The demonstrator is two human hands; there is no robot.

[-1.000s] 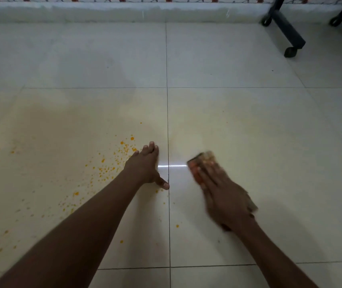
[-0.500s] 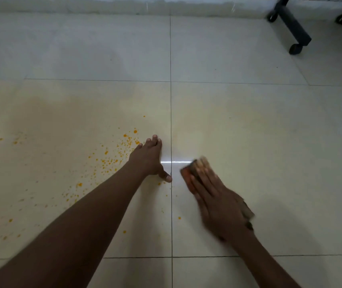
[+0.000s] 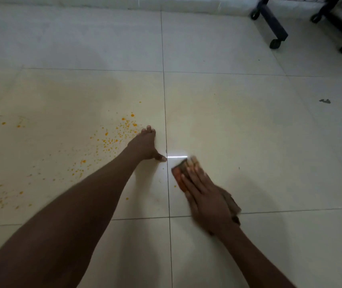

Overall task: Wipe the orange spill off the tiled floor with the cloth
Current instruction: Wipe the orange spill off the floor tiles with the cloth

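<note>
- Left arm outstretched, left hand (image 3: 145,145) flat, palm down, fingers together, thumb splayed toward the right.
- Right hand (image 3: 204,196) flat, fingers extended forward, blurred, forearm angled in from lower right.

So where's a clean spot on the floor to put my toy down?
The far tiles between the wall and the left hand look bare. Right of the cloth is free up to the grey scrap. Avoid the orange spill on the left.
</note>
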